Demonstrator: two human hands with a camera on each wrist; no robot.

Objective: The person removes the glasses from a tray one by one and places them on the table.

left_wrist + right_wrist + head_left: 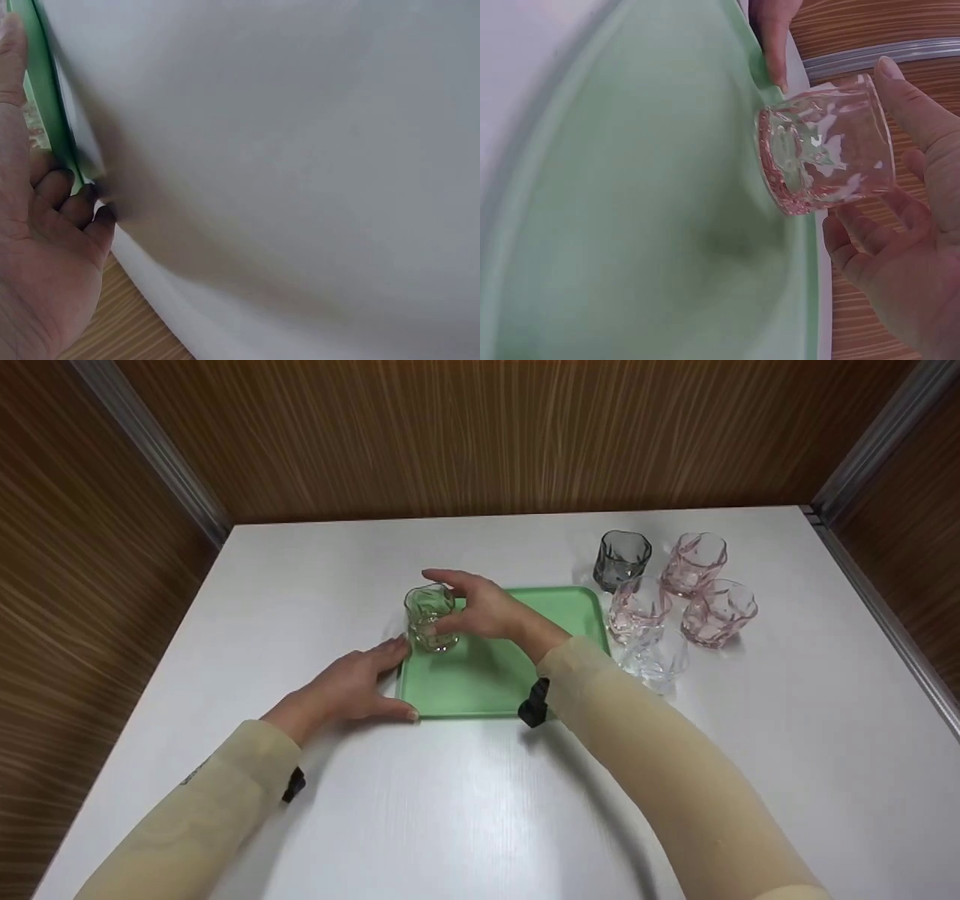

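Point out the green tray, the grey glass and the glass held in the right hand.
green tray (480,682): head view, bare floor.
grey glass (622,559): head view, side wall.
held glass (429,619): head view, side wall.

Both arms wear long, close-fitting pale beige sleeves (660,750) reaching the wrists. A small black strap clip (534,703) sits at the right wrist, another black clip (293,784) on the left forearm.

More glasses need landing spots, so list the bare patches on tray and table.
The green tray is bare right of the right hand and its glass, and toward its near edge. The white table is bare near and far-left. It is crowded right of the tray: grey glass, pink glasses, clear glass.
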